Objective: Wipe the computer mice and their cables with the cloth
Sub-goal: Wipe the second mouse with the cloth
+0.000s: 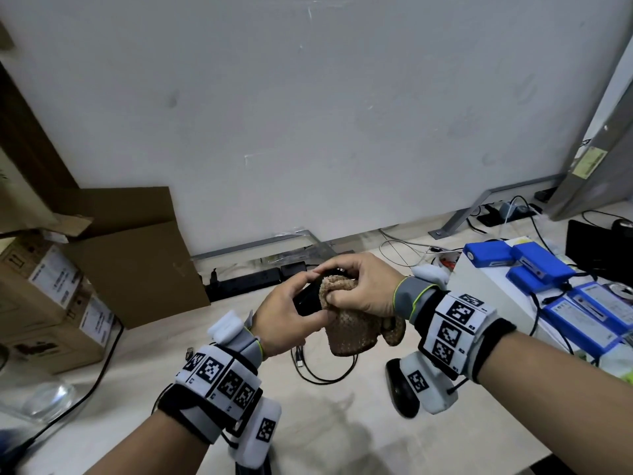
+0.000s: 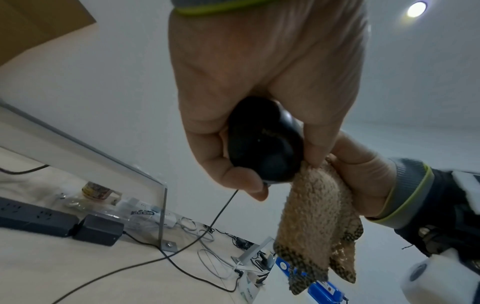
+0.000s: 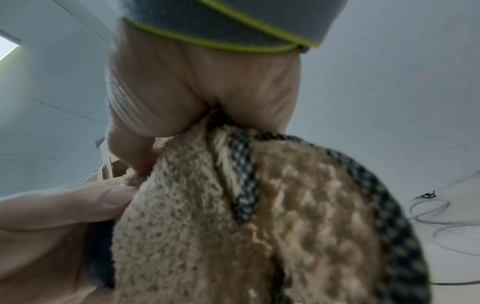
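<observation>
My left hand grips a black computer mouse above the desk, fingers curled round its sides. The mouse's thin black cable hangs down to a loose coil on the desk. My right hand grips a tan knitted cloth with a dark edge and presses it against the mouse. In the right wrist view the cloth fills most of the frame and hides the mouse. A second black mouse lies on the desk under my right wrist.
Cardboard boxes stand at the left. A black power strip and adapter lie along the wall. Blue boxes and cables crowd the right side on a white case. A clear plastic lid sits at the near left.
</observation>
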A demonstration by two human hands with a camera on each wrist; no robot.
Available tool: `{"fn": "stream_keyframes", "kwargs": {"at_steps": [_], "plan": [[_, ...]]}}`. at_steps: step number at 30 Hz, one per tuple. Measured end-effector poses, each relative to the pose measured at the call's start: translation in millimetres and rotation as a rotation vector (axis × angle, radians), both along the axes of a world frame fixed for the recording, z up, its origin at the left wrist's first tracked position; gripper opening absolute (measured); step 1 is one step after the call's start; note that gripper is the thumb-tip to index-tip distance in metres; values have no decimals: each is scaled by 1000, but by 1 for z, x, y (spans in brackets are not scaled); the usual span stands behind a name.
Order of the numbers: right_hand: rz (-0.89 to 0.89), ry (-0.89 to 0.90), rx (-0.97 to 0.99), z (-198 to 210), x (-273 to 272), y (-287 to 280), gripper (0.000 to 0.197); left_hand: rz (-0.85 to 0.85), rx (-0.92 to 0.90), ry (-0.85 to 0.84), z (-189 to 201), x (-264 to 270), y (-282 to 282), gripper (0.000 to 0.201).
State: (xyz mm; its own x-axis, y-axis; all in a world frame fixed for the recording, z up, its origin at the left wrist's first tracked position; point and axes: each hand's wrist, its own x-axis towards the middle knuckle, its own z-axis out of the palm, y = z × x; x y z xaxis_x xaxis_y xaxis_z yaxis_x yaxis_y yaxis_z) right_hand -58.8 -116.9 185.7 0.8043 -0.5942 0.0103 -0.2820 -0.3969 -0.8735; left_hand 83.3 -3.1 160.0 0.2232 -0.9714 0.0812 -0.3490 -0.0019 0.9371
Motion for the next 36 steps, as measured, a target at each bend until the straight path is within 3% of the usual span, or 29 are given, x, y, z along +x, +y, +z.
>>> {"fn": "stream_keyframes", "kwargs": {"at_steps": [9,15,22,30,36], "plan": [[-61,-100,23,-9,-3,3,38,3,-33,-262,-2,4,-2,53],[-105,-134,54,-12,0,4,36,-12,-32,-329,7,1,0,48],[10,-11,43,-3,-6,-2,45,-141,111,68,15,-1,7,53],[107,75,52,0,-11,4,55,-220,213,191,16,10,12,47],[100,78,-19,-4,-7,7,50,-236,244,269,11,13,14,49]]}}
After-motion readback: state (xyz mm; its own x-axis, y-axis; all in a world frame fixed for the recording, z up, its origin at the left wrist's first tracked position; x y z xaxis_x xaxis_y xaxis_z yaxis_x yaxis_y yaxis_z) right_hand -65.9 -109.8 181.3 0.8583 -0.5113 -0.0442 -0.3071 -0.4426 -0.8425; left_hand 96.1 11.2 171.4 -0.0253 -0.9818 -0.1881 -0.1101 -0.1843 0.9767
